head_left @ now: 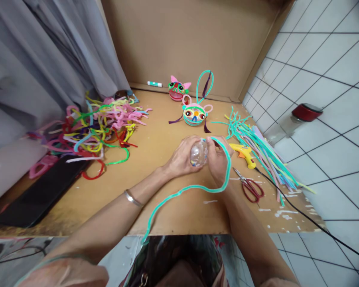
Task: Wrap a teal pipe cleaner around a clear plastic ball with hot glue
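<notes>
Above the middle of the table, my left hand (184, 157) is closed around a clear plastic ball (199, 154) with small coloured bits near its lower edge. My right hand (219, 159) pinches one end of a long turquoise pipe cleaner (194, 186) against the ball's upper right side. From there the pipe cleaner loops over the right hand, then runs left and down to the table's front edge. Just beyond my hands stands a decorated ball face (194, 114) with pink ears, purple tassels and a turquoise loop. Behind it is another face ball (177, 91) with pink pointed ears.
A tangled heap of pipe cleaners (107, 123) lies on the left beside a black flat panel (42, 195). To the right are a yellow glue gun (244, 155) with a cord, red-handled scissors (251, 189), straight pipe cleaners (263, 153) and a red-lidded clear bottle (296, 119). A marker (154, 84) lies behind.
</notes>
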The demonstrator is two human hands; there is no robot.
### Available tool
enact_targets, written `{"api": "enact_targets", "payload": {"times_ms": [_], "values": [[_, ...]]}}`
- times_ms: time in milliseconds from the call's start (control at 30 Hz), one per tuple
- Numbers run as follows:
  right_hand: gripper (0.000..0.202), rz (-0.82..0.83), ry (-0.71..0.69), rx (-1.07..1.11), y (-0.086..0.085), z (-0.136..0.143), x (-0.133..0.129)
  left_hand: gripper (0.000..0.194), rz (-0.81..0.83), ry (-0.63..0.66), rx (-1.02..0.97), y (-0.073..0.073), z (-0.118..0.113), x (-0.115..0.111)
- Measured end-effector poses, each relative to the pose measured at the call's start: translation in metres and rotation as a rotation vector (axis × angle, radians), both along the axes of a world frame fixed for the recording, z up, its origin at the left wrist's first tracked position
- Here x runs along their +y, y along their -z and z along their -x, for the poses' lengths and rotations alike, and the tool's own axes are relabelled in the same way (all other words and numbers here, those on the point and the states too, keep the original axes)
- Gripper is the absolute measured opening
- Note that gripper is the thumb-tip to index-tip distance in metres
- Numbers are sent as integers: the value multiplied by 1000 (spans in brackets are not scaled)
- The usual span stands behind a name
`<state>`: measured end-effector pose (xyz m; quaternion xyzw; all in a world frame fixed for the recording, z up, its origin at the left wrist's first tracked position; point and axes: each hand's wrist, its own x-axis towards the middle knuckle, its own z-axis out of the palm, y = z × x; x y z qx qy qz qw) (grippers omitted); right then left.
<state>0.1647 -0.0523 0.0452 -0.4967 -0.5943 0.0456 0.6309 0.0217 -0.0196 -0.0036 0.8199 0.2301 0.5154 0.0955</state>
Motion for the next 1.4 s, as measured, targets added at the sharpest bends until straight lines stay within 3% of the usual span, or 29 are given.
{"api": "enact_targets", "payload": {"times_ms": [267, 433, 667, 867, 1133, 1400], "values": [[21, -51, 20, -99, 0, 0, 0, 91, 68, 10, -34, 2, 0, 1], [21, 5, 26, -55, 1, 2, -2, 97, 120, 44, -12, 4, 5, 5], [21, 14, -6, 66, -1, 7, -2, 113, 197, -29, 103, -7, 12, 1], [18, -21, -19, 71, -1, 6, -1, 79, 203, -17, 67, -11, 12, -3], [17, -45, -73, 118, -5, 9, -5, 51, 171, -43, -45, -13, 12, -5], [19, 36, -122, 224, -8, 12, -11, 26, 93, -246, -240, -30, 8, -16]]}}
